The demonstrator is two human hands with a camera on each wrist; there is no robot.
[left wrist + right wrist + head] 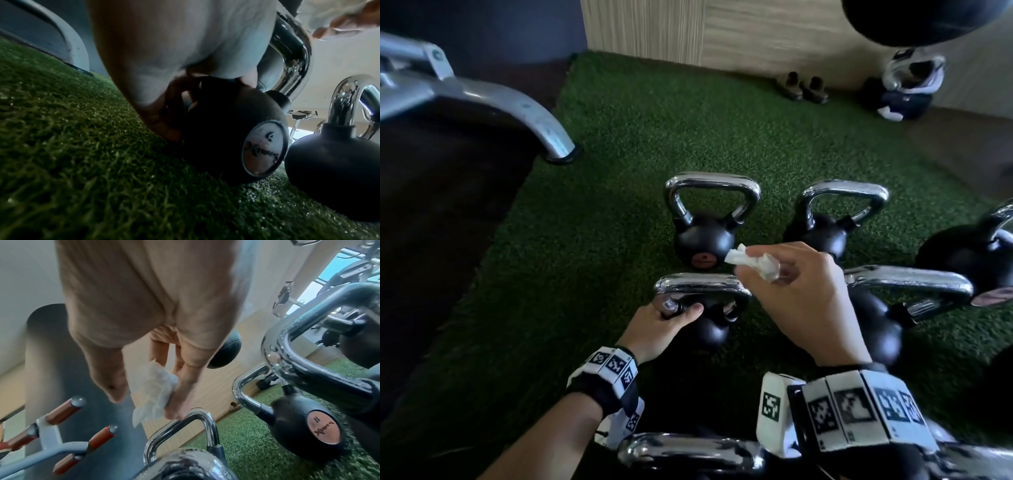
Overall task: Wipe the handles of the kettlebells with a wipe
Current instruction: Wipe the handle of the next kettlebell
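Several black kettlebells with chrome handles stand on green turf (619, 144). My left hand (671, 315) grips the left post of the near kettlebell's handle (702, 286); its black ball (232, 138) shows in the left wrist view. My right hand (798, 284) pinches a crumpled white wipe (751, 262) just above the right end of that handle. In the right wrist view the wipe (154, 395) sits between thumb and fingers. Another kettlebell (705, 240) stands behind, one (825, 226) to its right.
More kettlebells crowd the right side (887, 308) and the near edge (688, 452). A grey machine foot (524, 113) rests at the turf's left edge. Shoes (804, 87) and a bag (907, 85) lie by the far wall.
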